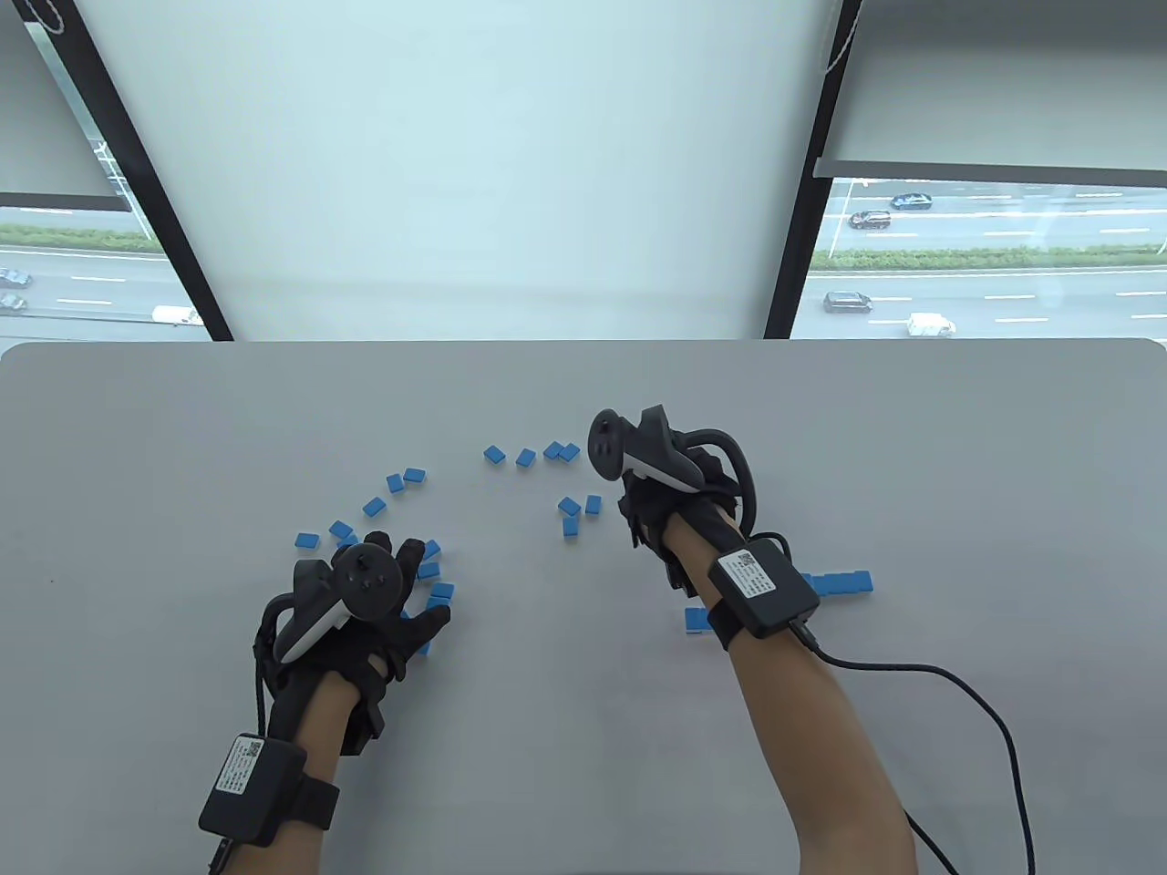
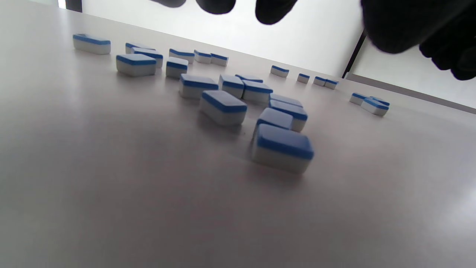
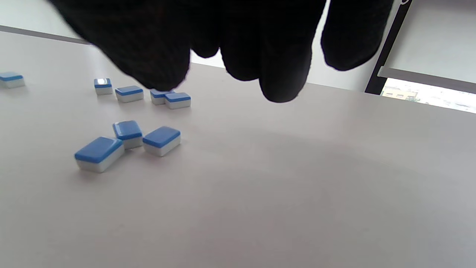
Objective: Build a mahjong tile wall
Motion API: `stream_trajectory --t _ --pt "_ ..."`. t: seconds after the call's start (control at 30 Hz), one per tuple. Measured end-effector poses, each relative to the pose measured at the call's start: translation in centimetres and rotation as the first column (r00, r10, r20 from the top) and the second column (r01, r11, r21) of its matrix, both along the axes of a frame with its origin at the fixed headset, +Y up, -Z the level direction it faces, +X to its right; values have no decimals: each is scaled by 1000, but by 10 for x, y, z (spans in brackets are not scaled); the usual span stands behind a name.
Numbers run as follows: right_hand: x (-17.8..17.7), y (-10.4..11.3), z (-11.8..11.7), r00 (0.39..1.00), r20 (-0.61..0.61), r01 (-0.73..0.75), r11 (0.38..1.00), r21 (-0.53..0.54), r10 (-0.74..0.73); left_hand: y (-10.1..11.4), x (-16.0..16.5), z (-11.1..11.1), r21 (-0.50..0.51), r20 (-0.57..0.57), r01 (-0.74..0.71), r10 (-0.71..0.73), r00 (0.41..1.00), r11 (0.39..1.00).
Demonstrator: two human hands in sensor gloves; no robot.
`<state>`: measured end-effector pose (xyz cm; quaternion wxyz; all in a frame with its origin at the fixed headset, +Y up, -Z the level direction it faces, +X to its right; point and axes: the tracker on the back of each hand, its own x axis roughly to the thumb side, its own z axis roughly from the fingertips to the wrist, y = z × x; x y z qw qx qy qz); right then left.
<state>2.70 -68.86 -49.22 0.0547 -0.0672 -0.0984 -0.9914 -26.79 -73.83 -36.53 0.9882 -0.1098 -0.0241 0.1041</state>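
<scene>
- Table view shows the left hand (image 1: 365, 602) hovering over the near end of a loose scatter of blue-backed tiles (image 1: 441, 591) on the grey table (image 1: 583, 729). Its fingers are spread, and I see nothing held in them.
- From that hand the tiles fan away and to its left, with a few just under its fingertips — the left wrist view shows the closest tile (image 2: 282, 153) lying flat, blue back up, below the dangling fingers (image 2: 273, 9) and apart from them.
- That tile's long axis runs roughly across the hand's reach, so I'd guess a pinch across its short sides would suit.
- The right hand (image 1: 679, 510) hangs palm down, fingers curled loosely downward and clear of the table in its wrist view; it grips nothing.
- A trio of tiles (image 3: 126, 143) lies to the left of those fingers, near but apart.
- Behind the right wrist, partly hidden by the forearm, sits a started row of tiles (image 1: 839, 581) — the wall, by my reckoning, barely begun.
- The left hand is nearer the bulk of the loose tiles.
</scene>
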Motion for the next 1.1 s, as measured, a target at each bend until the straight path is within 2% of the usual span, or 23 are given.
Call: stream_trajectory --t 0.23,0.37,0.67,1.1 --pt "-27 -37 -17 997 35 -64 994 -88 67 0 0 0 2 -4 2 -2 1000 1000" --pt "-31 -49 -22 995 73 -62 990 -128 72 1 0 0 5 -6 1 -1 1000 1000" --pt "-38 -55 -24 990 71 -114 989 -99 121 1 0 0 3 -7 4 -4 1000 1000" --pt "-41 -51 -23 989 55 -130 983 -132 138 2 -1 0 7 -8 3 -3 1000 1000"
